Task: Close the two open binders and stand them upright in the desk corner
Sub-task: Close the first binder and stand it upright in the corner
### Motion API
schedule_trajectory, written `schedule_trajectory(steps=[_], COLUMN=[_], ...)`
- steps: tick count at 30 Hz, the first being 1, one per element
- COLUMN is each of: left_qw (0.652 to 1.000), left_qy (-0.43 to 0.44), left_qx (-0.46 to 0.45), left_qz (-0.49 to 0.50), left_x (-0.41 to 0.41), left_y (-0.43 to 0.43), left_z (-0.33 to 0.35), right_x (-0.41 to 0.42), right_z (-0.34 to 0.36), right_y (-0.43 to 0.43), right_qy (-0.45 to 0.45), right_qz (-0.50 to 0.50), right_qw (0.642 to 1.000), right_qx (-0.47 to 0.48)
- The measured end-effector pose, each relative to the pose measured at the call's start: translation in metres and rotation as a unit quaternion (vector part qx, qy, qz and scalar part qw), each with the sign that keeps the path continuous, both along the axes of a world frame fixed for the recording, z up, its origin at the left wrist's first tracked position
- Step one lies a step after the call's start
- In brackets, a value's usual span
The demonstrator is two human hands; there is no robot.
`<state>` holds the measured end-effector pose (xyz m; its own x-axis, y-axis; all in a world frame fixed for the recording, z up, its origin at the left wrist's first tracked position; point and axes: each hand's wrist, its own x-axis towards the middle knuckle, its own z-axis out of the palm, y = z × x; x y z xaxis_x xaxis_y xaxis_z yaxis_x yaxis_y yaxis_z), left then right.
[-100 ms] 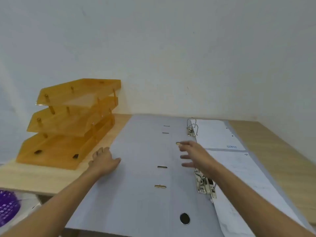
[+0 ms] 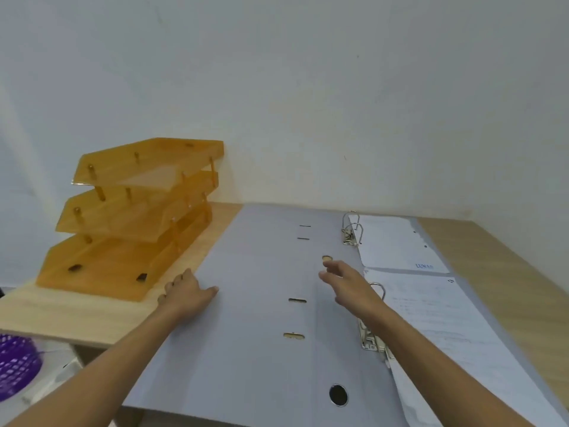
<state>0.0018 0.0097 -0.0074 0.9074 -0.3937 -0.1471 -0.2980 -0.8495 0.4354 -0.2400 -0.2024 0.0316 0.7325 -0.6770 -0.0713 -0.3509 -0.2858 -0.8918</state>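
Note:
Two grey lever-arch binders lie open flat on the wooden desk, one behind the other. The near binder (image 2: 246, 349) has a round spine hole, a metal ring mechanism (image 2: 371, 337) and white sheets (image 2: 455, 340) on its right half. The far binder (image 2: 271, 232) also holds its rings (image 2: 351, 229) and paper (image 2: 394, 241). My left hand (image 2: 186, 292) rests at the left edge of the open covers, fingers curled at the edge. My right hand (image 2: 348, 283) hovers over the spine area with fingers spread, holding nothing.
A three-tier orange letter tray (image 2: 132, 220) stands at the back left against the white wall. Bare desk (image 2: 505, 272) lies to the right, ending in the wall corner at the far right. A purple basket (image 2: 15, 365) sits below the desk at the left.
Almost nothing differs; both hands stay in nearly the same places over the binders.

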Motion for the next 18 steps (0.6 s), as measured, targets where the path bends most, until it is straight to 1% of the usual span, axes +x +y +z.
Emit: schedule_trajectory(steps=[2, 5, 7, 8, 9, 10, 11, 12, 13, 14, 16, 18], left_qw=[1.000, 1.000, 1.000, 0.999, 0.995, 0.980, 0.954, 0.932, 0.923, 0.924, 0.929, 0.930], left_qy=[-0.001, -0.028, -0.020, 0.003, 0.056, 0.137, 0.219, 0.275, 0.299, 0.295, 0.268, 0.247], left_qx=[-0.005, -0.007, -0.015, -0.036, -0.076, -0.137, -0.194, -0.226, -0.239, -0.243, -0.249, -0.261], left_qz=[0.003, 0.003, 0.008, 0.018, 0.035, 0.055, 0.066, 0.061, 0.031, -0.005, -0.062, -0.077], left_x=[-0.002, -0.004, 0.001, 0.005, 0.010, 0.013, 0.016, 0.015, 0.015, 0.016, 0.015, 0.013], left_y=[0.004, 0.007, 0.010, 0.013, 0.015, 0.018, 0.021, 0.024, 0.027, 0.029, 0.031, 0.034], left_z=[0.002, 0.004, 0.002, 0.002, 0.003, 0.010, 0.017, 0.029, 0.040, 0.052, 0.072, 0.092], right_x=[0.005, 0.016, 0.022, 0.024, 0.025, 0.027, 0.029, 0.031, 0.032, 0.035, 0.037, 0.040], right_z=[-0.006, -0.010, -0.018, -0.021, -0.024, -0.028, -0.033, -0.038, -0.043, -0.047, -0.047, -0.042], right_y=[0.005, 0.007, 0.010, 0.013, 0.017, 0.021, 0.027, 0.033, 0.038, 0.041, 0.045, 0.047], right_qy=[0.004, 0.038, 0.056, 0.060, 0.066, 0.080, 0.105, 0.132, 0.155, 0.164, 0.163, 0.150], right_qz=[0.007, 0.017, 0.031, 0.038, 0.049, 0.068, 0.089, 0.110, 0.116, 0.114, 0.105, 0.112], right_qw=[1.000, 0.999, 0.997, 0.997, 0.996, 0.994, 0.990, 0.983, 0.976, 0.973, 0.974, 0.979], right_qx=[-0.009, 0.032, 0.040, 0.037, 0.026, 0.005, -0.026, -0.063, -0.097, -0.117, -0.114, -0.087])
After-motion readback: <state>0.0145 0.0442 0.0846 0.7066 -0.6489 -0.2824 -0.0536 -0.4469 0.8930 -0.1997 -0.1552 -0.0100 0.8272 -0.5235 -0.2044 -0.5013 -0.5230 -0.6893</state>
